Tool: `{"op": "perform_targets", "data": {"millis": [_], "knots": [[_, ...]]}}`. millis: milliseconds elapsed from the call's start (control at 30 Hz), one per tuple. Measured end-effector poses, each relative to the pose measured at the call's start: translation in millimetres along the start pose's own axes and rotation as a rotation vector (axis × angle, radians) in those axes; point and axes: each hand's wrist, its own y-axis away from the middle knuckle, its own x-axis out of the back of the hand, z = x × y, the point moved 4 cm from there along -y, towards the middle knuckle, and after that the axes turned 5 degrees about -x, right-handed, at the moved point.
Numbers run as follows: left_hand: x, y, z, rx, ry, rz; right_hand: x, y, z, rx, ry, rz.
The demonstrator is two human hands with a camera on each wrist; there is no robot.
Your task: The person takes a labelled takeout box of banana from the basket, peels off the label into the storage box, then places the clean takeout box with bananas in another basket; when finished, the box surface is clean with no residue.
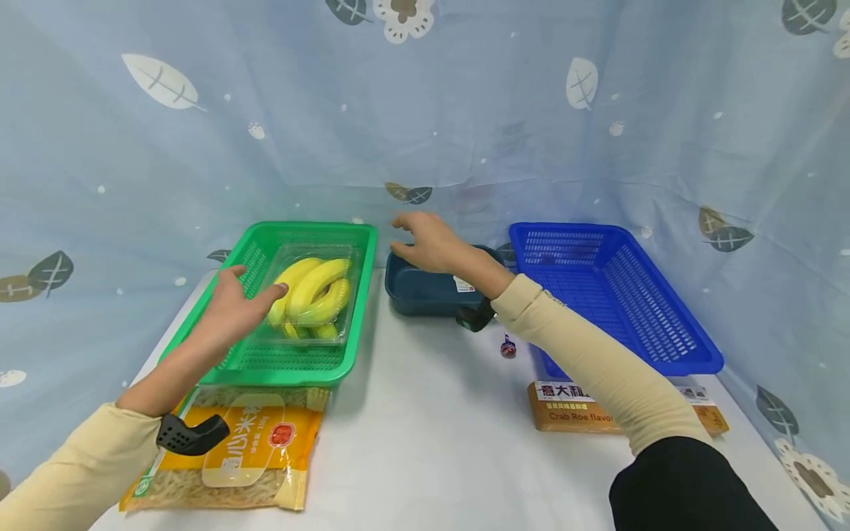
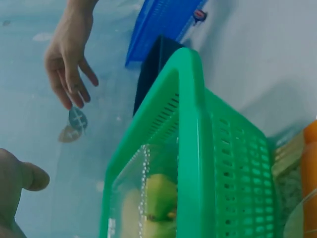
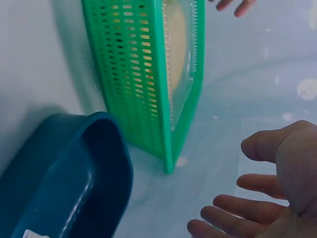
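Yellow bananas (image 1: 312, 291) lie in a clear plastic container (image 1: 350, 313) inside the green basket (image 1: 364, 295). My left hand (image 1: 234, 306) is over the basket's left part, fingers spread, thumb overlapping the bananas in the head view, and it grips nothing. Above the dark teal bin (image 1: 425, 302) hangs my right hand (image 1: 432, 240), its fingers loosely bent toward the green basket, holding nothing. The right wrist view shows that hand's thumb and fingers (image 3: 247, 208) apart, beside the green basket (image 3: 163, 99) and the teal bin (image 3: 94, 168).
A blue basket (image 1: 598, 295) stands at the right, with a Crab Roe flavour box (image 1: 578, 417) before it, partly hidden by the right sleeve. A small wrapped lollipop (image 1: 508, 348) lies by the blue basket. An orange food packet (image 1: 259, 450) lies in front of the green basket.
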Motion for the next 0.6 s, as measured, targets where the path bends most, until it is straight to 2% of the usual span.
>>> {"op": "perform_targets", "data": {"millis": [300, 500, 600], "knots": [[-12.5, -4.3, 18.4, -0.230, -0.185, 0.051, 13, 36, 12, -0.028, -0.027, 0.010], [-23.4, 7.2, 28.5, -0.353, -0.242, 0.044, 21, 66, 14, -0.003, -0.001, 0.064], [-28.7, 13.9, 33.2, -0.454, -0.312, 0.071, 22, 85, 15, 0.016, 0.052, 0.113]]}}
